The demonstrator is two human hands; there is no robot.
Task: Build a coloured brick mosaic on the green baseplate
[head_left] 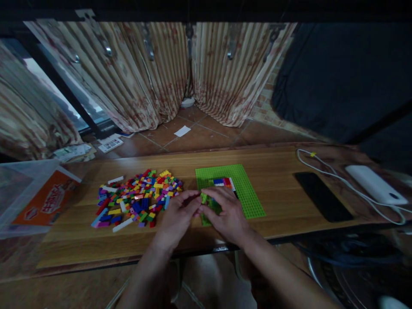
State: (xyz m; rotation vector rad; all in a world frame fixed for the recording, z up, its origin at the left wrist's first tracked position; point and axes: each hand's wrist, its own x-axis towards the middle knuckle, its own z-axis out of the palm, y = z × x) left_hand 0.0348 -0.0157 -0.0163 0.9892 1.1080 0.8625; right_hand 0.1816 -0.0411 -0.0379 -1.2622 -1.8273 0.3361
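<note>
Lime-green toy brick [204, 198] between left hand [176, 218] and right hand [228, 212], over green baseplate [250, 195], left side.
Both hands curled nearly closed, pinching it; orange label [38, 206] bears Chinese characters [53, 198], illegible.

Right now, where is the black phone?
In the head view, the black phone lies flat toward the right end of the wooden tabletop, between the green board and the white device.
</note>
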